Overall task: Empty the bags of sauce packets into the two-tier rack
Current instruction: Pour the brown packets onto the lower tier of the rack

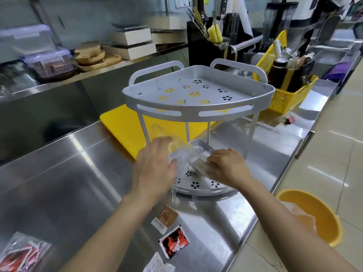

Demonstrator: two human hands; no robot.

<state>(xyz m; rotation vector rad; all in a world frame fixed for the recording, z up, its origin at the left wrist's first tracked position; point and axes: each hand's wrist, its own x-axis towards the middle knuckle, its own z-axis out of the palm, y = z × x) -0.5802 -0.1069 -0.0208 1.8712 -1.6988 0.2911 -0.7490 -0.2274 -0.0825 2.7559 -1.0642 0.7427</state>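
Clear plastic bag pinched between left hand and right hand.

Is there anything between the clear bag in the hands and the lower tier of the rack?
Nothing visible. Both the left hand and right hand hold the clear bag directly over the lower tier, under the upper tier.
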